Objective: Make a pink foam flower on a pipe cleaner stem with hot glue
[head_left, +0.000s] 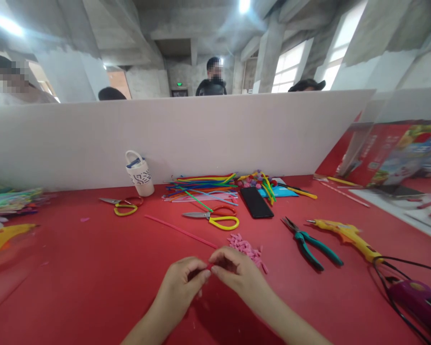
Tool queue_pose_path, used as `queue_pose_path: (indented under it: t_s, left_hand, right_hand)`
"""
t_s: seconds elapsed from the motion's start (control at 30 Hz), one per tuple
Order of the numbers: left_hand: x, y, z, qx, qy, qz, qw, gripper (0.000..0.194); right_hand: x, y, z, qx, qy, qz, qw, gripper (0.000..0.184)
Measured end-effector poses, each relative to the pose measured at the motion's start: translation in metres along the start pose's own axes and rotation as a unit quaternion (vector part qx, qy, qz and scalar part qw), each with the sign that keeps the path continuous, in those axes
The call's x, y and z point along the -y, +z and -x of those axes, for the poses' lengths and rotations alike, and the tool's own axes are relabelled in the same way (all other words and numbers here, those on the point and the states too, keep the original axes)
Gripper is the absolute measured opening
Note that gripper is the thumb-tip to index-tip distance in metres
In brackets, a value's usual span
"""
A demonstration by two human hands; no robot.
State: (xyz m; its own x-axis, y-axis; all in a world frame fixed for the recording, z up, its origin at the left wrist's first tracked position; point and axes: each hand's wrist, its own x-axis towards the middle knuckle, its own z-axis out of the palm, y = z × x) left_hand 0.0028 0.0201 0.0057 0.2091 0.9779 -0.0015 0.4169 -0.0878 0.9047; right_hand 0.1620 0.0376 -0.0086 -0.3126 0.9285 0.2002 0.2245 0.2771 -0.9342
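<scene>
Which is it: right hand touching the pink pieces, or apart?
Cannot tell: in the head view, the right hand overlaps the pink pieces, hiding any gap.

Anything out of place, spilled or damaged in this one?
Nothing looks spilled or damaged. One small oddity: a pink scrap lies loose on the left of the red table, well away from the pink pieces heaped by the right hand. The cup seems to lean, though that may just be the lens.

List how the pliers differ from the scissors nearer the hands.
The pliers have teal and black handles; the scissors have one red and one yellow. The pliers' handles end free, while the scissors' close into loops. In the picture, the scissors' blades point left; the pliers' nose points up and left. Both lie on the red table.
</scene>
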Motion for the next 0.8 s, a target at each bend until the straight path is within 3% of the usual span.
queue_pose_path:
  t_s: [0.43,0.8]
  left_hand:
    - [-0.001,-0.001,0.006,-0.044,0.076,-0.088,0.992,0.02]
    - [0.001,0.001,0.005,-0.056,0.042,-0.013,0.997,0.013]
  right_hand:
    - [0.007,0.002,0.004,-0.011,0.018,-0.029,0.999,0.005]
    - [0.01,-0.001,0.003,-0.001,0.005,-0.05,0.999,0.008]
